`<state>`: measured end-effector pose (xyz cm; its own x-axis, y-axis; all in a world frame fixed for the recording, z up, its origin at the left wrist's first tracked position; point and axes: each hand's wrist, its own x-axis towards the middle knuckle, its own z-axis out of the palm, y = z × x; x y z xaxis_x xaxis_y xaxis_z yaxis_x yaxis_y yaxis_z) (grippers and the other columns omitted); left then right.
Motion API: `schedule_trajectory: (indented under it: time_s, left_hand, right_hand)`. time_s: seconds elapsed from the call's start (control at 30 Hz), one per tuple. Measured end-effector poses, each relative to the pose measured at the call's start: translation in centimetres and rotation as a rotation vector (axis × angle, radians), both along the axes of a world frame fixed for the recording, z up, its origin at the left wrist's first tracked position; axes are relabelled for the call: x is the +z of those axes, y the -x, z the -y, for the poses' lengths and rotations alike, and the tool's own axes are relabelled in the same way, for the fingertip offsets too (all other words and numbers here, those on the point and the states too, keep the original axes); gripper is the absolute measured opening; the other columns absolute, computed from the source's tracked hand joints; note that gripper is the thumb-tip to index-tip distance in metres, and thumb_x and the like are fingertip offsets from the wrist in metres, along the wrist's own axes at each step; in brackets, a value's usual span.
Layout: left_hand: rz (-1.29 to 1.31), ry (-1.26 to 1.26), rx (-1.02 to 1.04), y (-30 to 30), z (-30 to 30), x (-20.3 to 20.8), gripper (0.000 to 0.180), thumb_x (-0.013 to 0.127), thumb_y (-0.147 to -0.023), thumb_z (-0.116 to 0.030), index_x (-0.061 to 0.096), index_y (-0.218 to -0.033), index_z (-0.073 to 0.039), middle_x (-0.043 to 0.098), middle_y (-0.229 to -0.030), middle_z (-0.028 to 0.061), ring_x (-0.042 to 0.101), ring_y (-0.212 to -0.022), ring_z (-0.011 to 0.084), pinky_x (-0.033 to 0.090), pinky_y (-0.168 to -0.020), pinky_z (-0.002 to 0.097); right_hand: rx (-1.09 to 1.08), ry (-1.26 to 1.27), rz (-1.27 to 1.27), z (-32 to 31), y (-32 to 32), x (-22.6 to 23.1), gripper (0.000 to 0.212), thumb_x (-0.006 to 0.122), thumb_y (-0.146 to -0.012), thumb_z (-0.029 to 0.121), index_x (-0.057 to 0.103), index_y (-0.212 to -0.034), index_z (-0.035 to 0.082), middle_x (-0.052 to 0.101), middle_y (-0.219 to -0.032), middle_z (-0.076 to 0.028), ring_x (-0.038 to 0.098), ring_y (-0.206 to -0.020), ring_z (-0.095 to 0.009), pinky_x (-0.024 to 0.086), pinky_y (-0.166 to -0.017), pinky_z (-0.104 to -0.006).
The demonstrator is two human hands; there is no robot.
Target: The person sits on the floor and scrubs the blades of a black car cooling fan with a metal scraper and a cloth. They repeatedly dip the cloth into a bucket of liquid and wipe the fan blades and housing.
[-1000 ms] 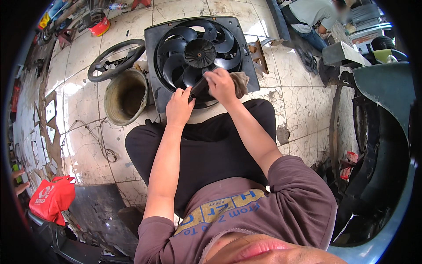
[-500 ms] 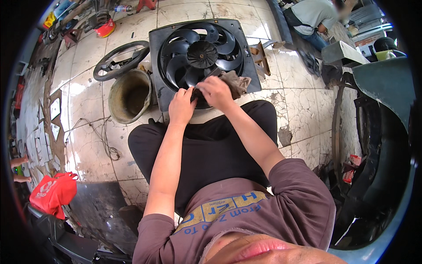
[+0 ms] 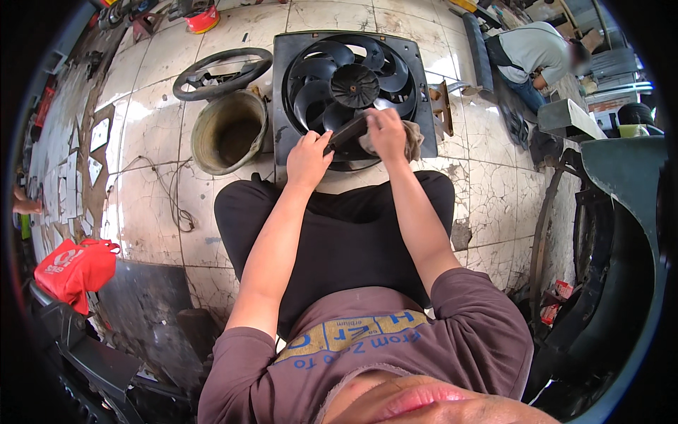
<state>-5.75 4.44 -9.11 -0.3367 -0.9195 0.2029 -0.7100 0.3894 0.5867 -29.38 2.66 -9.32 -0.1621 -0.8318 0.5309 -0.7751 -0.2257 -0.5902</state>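
Head view: left fingers point(image 3: 325, 139) hold dark bar point(image 3: 347, 133); shirt point(image 3: 459, 339) bears blue lettering point(image 3: 359, 340).

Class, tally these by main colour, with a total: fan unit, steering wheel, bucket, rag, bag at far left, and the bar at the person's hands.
Dark: 3 (fan unit, steering wheel, bar)
Greyish: 2 (bucket, rag)
Red: 1 (bag)
Total: 6

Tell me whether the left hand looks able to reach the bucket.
Probably yes: the bucket stands close by on that side, with only an edge of the fan frame between. The left hand seems to grip a dark bar, though, so it would likely need freeing first.
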Motion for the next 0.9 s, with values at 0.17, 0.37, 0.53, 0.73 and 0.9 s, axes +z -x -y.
schedule_trajectory:
  time_s: [0.17, 0.37, 0.53, 0.73, 0.9]
  left_hand:
    - [-0.014, 0.084, 0.019, -0.4, 0.2, 1.0, 0.057, 0.087, -0.077, -0.009, 0.074, -0.131, -0.019, 0.063, -0.107, 0.0025, 0.066, -0.104, 0.0251, 0.055, -0.089, 0.0424]
    - [-0.018, 0.191, 0.093, -0.5, 0.3, 1.6, 0.059, 0.091, -0.071, -0.009, 0.077, -0.127, -0.022, 0.066, -0.107, -0.0002, 0.066, -0.103, 0.0241, 0.053, -0.087, 0.0422]
    - [-0.102, 0.247, 0.13, -0.6, 0.5, 1.1, 0.054, 0.092, -0.069, -0.013, 0.08, -0.12, -0.021, 0.067, -0.105, -0.0015, 0.066, -0.103, 0.0241, 0.052, -0.086, 0.0421]
    - [-0.14, 0.207, 0.113, -1.0, 0.7, 0.7, 0.051, 0.093, -0.069, -0.014, 0.08, -0.119, -0.018, 0.071, -0.107, 0.0001, 0.067, -0.102, 0.0256, 0.054, -0.089, 0.0426]
    - [-0.148, 0.2, 0.107, -0.7, 0.5, 1.4, 0.049, 0.091, -0.071, -0.012, 0.079, -0.118, -0.016, 0.072, -0.108, 0.0018, 0.068, -0.102, 0.0271, 0.055, -0.091, 0.0415]
  right_hand:
    - [-0.059, -0.12, 0.281, 0.7, 3.3, -1.4, 0.019, 0.072, -0.099, 0.012, 0.078, -0.113, 0.001, 0.07, -0.099, -0.012, 0.07, -0.093, -0.028, 0.053, -0.083, -0.0357]
    - [0.151, -0.458, 0.997, 0.4, 5.7, -2.1, 0.022, 0.066, -0.106, 0.015, 0.075, -0.114, -0.003, 0.071, -0.11, 0.0, 0.063, -0.099, -0.009, 0.048, -0.091, -0.025]
    - [0.393, -0.436, 0.923, -1.2, 6.3, -1.2, 0.018, 0.066, -0.11, 0.018, 0.072, -0.116, 0.003, 0.064, -0.096, 0.005, 0.054, -0.087, -0.006, 0.043, -0.083, -0.0233]
    - [0.306, -0.149, 0.426, -1.1, 5.1, -1.1, 0.015, 0.063, -0.11, 0.014, 0.068, -0.105, 0.001, 0.065, -0.092, -0.003, 0.058, -0.087, -0.014, 0.047, -0.086, -0.0288]
    - [0.104, -0.099, 1.016, -0.3, 6.0, -2.8, 0.019, 0.061, -0.113, 0.02, 0.068, -0.115, 0.002, 0.07, -0.099, -0.001, 0.062, -0.088, -0.009, 0.052, -0.08, -0.0258]
